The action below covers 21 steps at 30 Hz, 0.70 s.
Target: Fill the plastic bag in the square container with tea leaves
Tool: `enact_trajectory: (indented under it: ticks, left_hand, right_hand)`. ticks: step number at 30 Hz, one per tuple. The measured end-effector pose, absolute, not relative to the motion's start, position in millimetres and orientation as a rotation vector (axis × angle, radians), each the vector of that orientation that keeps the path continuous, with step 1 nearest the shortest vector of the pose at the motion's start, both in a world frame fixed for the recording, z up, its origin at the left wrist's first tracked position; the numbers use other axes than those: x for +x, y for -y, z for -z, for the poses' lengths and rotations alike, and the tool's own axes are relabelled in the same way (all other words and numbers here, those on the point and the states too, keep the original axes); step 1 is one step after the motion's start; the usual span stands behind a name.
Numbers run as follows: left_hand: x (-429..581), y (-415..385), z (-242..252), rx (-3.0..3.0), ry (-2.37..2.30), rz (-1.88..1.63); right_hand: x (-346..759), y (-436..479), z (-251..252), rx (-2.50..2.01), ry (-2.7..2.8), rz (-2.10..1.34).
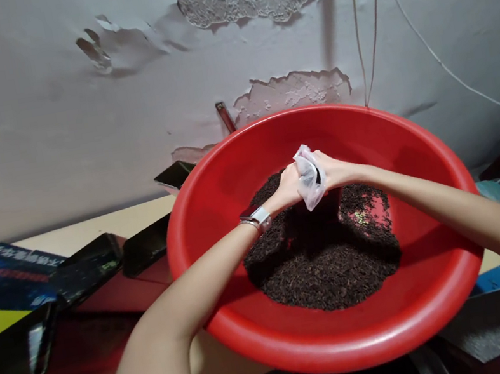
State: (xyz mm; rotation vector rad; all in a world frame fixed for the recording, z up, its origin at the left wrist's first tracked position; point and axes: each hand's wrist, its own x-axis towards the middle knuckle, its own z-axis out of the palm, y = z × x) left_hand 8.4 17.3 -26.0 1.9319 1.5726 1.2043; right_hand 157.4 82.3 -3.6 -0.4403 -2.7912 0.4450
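Both hands meet over the basin (219, 231): left hand (286, 187) and right hand (334, 172) pinch a small bag (309, 180) above the dark tea (325, 257); a slack grip could spill leaves outside the bag

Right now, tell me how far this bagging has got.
Done: no filled bags are visible. In hand: left hand and right hand grip a small plastic bag over the red basin. Left: the big heap of dark loose tea remains.

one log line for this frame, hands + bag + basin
left hand: grips small plastic bag | right hand: grips same bag | bag: over dark loose leaves | red basin: holds leaves
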Motion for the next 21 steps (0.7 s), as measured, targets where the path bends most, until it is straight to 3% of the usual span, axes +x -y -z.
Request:
enact_trajectory:
  ticks: [9, 17, 21]
  left_hand:
    - [19.2, -14.5, 37.8, 1.568, -1.540, -1.385]
    - [13.1, -16.9, 42.3, 1.488, -1.489, -1.456]
    - [12.7, -16.5, 38.7, 1.486, -1.492, -1.431]
  right_hand:
    - [139.1, -52.6, 2.2, -0.797, 2.075, -1.070]
    - [160.3, -48.2, -36.9, -0.563, 2.793, -0.279]
    - [173.0, -42.3, -50.3, -0.388, 2.865, 0.075]
